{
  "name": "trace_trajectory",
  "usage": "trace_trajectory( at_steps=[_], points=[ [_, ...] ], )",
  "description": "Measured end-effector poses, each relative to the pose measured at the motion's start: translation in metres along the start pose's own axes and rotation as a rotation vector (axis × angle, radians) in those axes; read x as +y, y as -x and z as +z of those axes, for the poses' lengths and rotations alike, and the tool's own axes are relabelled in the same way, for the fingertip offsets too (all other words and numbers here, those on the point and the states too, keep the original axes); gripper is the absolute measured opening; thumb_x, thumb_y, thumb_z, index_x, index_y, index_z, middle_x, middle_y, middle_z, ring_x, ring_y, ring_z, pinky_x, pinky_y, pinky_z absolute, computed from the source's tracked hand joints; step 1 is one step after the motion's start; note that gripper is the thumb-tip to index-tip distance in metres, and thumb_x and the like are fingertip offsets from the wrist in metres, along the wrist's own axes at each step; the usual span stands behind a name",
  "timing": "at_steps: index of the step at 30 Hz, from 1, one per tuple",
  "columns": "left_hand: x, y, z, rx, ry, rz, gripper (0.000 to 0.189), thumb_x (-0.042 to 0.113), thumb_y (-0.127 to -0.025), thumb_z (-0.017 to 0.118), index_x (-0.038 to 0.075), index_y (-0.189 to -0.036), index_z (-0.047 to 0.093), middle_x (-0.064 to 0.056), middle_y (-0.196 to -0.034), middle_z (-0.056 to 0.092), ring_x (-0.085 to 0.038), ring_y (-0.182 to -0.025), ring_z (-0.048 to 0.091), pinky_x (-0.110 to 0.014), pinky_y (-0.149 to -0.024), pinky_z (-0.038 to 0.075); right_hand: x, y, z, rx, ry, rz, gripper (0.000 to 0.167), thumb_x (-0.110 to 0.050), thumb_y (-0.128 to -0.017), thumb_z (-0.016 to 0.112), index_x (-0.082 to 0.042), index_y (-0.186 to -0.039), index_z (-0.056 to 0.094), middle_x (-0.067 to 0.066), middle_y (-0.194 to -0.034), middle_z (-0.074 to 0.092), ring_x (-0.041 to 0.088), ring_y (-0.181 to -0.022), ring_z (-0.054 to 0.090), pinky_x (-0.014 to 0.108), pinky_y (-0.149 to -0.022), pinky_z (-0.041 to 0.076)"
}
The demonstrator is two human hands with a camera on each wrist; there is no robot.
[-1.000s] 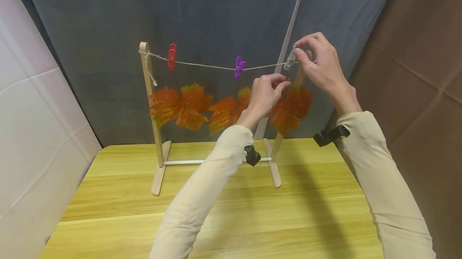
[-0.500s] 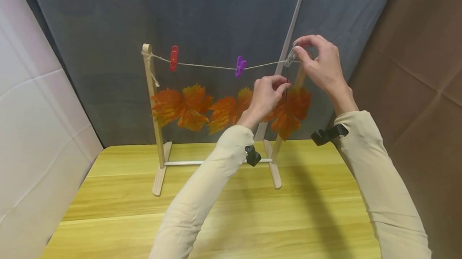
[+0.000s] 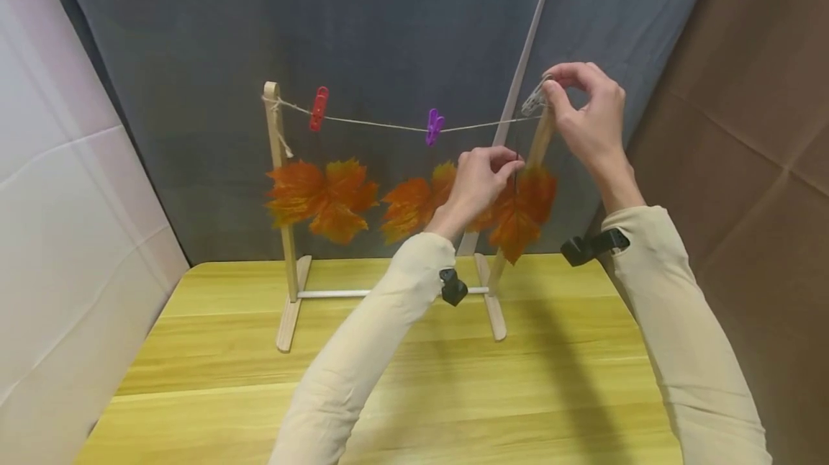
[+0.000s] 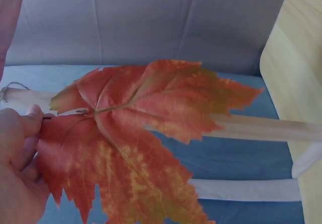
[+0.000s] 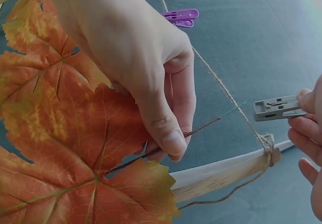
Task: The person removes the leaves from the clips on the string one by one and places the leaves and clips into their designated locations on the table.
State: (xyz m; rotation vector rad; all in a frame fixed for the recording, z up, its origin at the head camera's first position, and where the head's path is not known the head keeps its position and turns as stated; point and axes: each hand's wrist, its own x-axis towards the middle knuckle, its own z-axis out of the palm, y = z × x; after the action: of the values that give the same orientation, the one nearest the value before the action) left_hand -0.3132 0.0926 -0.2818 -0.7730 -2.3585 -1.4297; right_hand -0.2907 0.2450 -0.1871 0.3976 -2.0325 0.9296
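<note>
My left hand (image 3: 481, 178) pinches the thin dark stem (image 5: 207, 125) of an orange-red artificial maple leaf (image 4: 131, 133) between thumb and fingers. The leaf hangs below the hand, and its stem tip overlaps the twine (image 3: 376, 122) in the right wrist view. In my right hand (image 3: 594, 116), a grey clothespin (image 5: 276, 107) is held by its handle end. Its tip is off the twine, near the right post, and points towards the stem. A purple clothespin (image 3: 435, 127) and a red clothespin (image 3: 319, 109) grip the twine, each above another leaf.
The twine runs between two wooden posts; the left post (image 3: 290, 235) stands nearer the camera's left side. A white crossbar (image 3: 333, 294) joins their feet on the yellow wood-grain table (image 3: 505, 407). A dark grey curtain (image 3: 388, 19) hangs behind.
The grey clothespin has come away from the twine, up and to the right with my right hand. My left hand and its leaf have dropped slightly.
</note>
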Motion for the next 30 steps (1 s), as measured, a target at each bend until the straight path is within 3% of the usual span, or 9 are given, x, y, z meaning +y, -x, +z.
trace_trajectory(
  at_steps=[9, 12, 18, 20, 24, 30],
  points=[
    [-0.004, 0.009, 0.003, -0.014, 0.018, 0.001, 0.018, 0.022, -0.097, 0.071, 0.009, -0.107, 0.078, -0.004, -0.097, 0.079, -0.012, -0.078, 0.068, -0.018, -0.066, 0.053, 0.009, 0.012, -0.002, 0.051, -0.046, -0.011, 0.022, -0.018, -0.094, 0.069, 0.0, -0.104, 0.075, -0.027, -0.089, 0.059, -0.01, -0.088, 0.058, 0.021, -0.094, 0.044],
    [-0.004, 0.013, 0.004, -0.009, 0.053, -0.003, 0.018, 0.022, -0.096, 0.073, 0.008, -0.105, 0.078, -0.004, -0.094, 0.079, -0.011, -0.076, 0.069, -0.018, -0.065, 0.054, 0.013, 0.018, -0.003, 0.059, -0.067, -0.004, 0.022, -0.017, -0.093, 0.069, 0.0, -0.105, 0.075, -0.024, -0.09, 0.062, -0.008, -0.086, 0.059, 0.018, -0.089, 0.045],
    [-0.009, 0.023, 0.003, 0.015, 0.11, -0.021, 0.016, 0.023, -0.092, 0.076, 0.008, -0.097, 0.078, -0.004, -0.086, 0.078, -0.009, -0.071, 0.069, -0.02, -0.063, 0.054, 0.014, 0.034, -0.004, 0.061, -0.159, -0.02, 0.023, -0.006, -0.09, 0.069, 0.008, -0.107, 0.072, 0.008, -0.096, 0.072, -0.006, -0.086, 0.059, 0.016, -0.078, 0.047],
    [-0.011, 0.026, 0.002, 0.002, 0.109, -0.034, 0.017, 0.025, -0.092, 0.077, 0.008, -0.096, 0.078, -0.004, -0.085, 0.078, -0.009, -0.071, 0.069, -0.02, -0.063, 0.054, 0.012, 0.04, -0.006, 0.059, -0.217, -0.023, 0.024, -0.002, -0.089, 0.069, 0.014, -0.107, 0.069, 0.005, -0.093, 0.072, -0.005, -0.085, 0.06, 0.017, -0.076, 0.047],
    [-0.016, 0.034, 0.001, -0.014, 0.114, -0.045, 0.018, 0.026, -0.091, 0.078, 0.009, -0.094, 0.077, -0.003, -0.084, 0.078, -0.009, -0.071, 0.07, -0.021, -0.064, 0.055, 0.02, 0.049, -0.008, 0.052, -0.311, 0.0, 0.025, 0.002, -0.087, 0.07, 0.017, -0.106, 0.067, -0.015, -0.086, 0.067, -0.003, -0.076, 0.061, 0.014, -0.073, 0.048],
    [-0.023, 0.048, 0.0, -0.036, 0.119, -0.081, 0.017, 0.027, -0.091, 0.077, 0.01, -0.094, 0.077, 0.0, -0.084, 0.077, -0.008, -0.071, 0.069, -0.022, -0.068, 0.056, 0.046, 0.058, -0.01, 0.022, -0.358, 0.023, 0.023, 0.003, -0.087, 0.071, 0.012, -0.108, 0.071, -0.015, -0.087, 0.069, 0.0, -0.074, 0.064, 0.013, -0.074, 0.053]
  ],
)
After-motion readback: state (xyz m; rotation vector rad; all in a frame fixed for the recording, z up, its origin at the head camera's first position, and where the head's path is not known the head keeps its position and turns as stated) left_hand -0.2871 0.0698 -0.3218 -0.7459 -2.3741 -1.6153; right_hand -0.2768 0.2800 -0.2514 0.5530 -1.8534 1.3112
